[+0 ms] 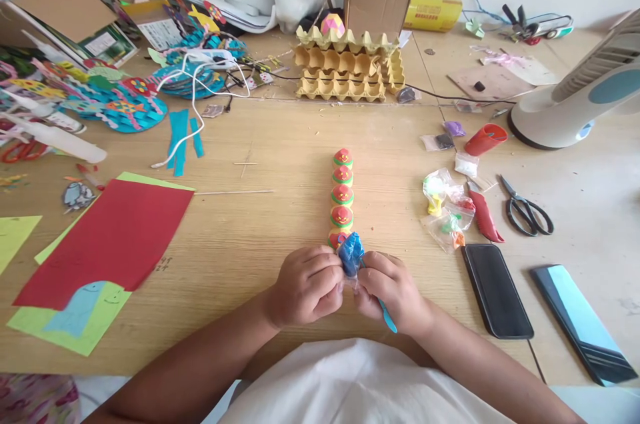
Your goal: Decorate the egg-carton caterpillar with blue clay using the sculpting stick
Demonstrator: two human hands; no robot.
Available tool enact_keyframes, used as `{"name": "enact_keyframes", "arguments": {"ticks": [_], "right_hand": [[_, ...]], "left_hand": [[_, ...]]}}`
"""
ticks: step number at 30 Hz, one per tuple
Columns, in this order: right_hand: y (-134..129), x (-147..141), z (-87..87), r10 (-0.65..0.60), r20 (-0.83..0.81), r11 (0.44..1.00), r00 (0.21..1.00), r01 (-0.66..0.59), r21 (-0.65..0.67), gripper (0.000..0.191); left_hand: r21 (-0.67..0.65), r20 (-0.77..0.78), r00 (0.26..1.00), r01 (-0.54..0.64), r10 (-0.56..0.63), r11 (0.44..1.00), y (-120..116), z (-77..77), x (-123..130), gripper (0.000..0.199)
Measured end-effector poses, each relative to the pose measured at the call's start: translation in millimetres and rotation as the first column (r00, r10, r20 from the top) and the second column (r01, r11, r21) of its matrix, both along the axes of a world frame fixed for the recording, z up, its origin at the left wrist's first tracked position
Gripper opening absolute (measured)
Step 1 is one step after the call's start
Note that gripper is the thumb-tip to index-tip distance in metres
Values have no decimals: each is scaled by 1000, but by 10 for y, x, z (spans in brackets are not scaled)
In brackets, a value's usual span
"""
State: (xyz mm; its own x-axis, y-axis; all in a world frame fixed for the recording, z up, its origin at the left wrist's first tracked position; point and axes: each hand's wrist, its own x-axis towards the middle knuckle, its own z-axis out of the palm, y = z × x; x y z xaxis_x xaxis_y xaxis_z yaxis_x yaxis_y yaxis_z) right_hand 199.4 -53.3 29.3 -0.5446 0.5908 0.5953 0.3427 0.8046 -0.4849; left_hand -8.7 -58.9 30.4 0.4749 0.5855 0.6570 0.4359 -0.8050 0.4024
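Note:
A small clear bag of blue clay (351,253) is held between my two hands, close to my body. My left hand (310,283) pinches the bag's left edge. My right hand (389,287) grips its right edge, and a light blue plastic tool (387,317) sticks out below those fingers. Just beyond the bag stands a straight row of small decorated figures (343,195), red on top with green bands and yellow bases. The nearest figure is partly hidden by the bag and my left hand.
Clay bags (450,207), a red cutter (484,211), scissors (529,207) and two phones (499,291) lie to the right, below a red cup (486,139). Red paper (110,237) covers the left side. Egg cartons (345,67) stand at the back; a white appliance (565,104) is far right.

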Motion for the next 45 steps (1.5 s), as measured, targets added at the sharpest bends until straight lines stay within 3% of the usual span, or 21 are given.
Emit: {"name": "enact_keyframes", "arguments": {"ticks": [5, 9, 12, 14, 17, 24, 26, 29, 32, 37, 40, 45], "right_hand": [[-17, -5, -42, -26, -45, 999, 999, 24, -48, 16], [9, 23, -1, -100, -126, 994, 987, 93, -62, 10], [64, 51, 64, -162, -127, 987, 979, 163, -5, 39], [96, 58, 82, -132, -57, 991, 990, 130, -35, 54], [113, 56, 52, -41, -20, 985, 999, 37, -168, 51], [126, 45, 10, 62, -188, 956, 980, -113, -271, 37], [139, 42, 27, 51, -210, 950, 976, -113, -291, 37], [154, 46, 34, 23, -224, 950, 974, -92, -300, 37], [162, 59, 18, 18, -224, 955, 974, -83, -284, 38], [165, 74, -3, 28, -182, 972, 983, -69, -226, 40], [163, 74, 1, 27, -170, 972, 985, -65, -226, 40], [155, 71, 13, 20, -161, 970, 987, -59, -238, 40]], "left_hand": [[-189, 141, 990, 12, 15, 982, 18, 4, -8, 13], [-443, 279, 956, 47, 88, 895, 17, 13, -31, 19], [-581, 323, 942, 124, 88, 804, 14, 39, -36, 24], [-588, 324, 946, 177, 29, 789, 13, 61, -29, 27], [-559, 340, 940, 225, -26, 798, 11, 79, -17, 29], [-660, 342, 934, 157, 107, 734, 8, 25, -38, 23], [-646, 373, 916, 144, 146, 749, 18, 16, -54, 12], [-556, 389, 906, 85, 168, 827, 43, 24, -92, 7], [-494, 285, 950, 33, 126, 869, 76, 50, -128, 3], [-369, 177, 981, -7, 77, 929, 109, 74, -146, 14], [-374, 192, 979, 5, 73, 927, 101, 56, -140, 17], [-503, 269, 960, 76, 72, 861, 83, 25, -142, 15]]}}
